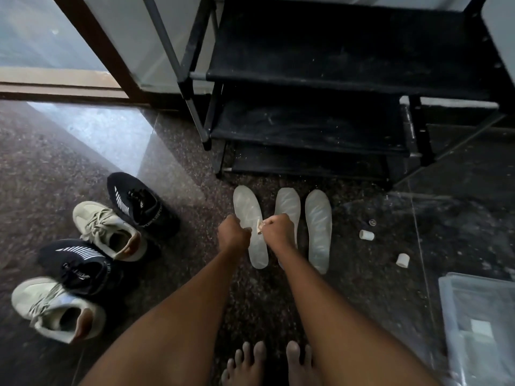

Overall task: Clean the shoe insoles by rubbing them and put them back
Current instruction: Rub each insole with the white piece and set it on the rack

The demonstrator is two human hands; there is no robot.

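Hidden: both your fists show only knuckles, the fingers curled under; your right hand (277, 231) and forearm cover half of the middle insole (288, 203).
Hard to make out: a small pale scrap (259, 227) sits between your fists; what it is stays unclear.
Left hand (234, 234): curled tight; you cannot tell whether it grips anything.
Right hand: pinches the scrap.
Insoles: three lie side by side on the floor just before the rack (334, 76), toes toward it.
Hands to insoles: your left hand hangs over the left insole (248, 210); the right insole (317, 218) lies apart from both hands.
Shoes (111, 229): four, before the rack's left end.
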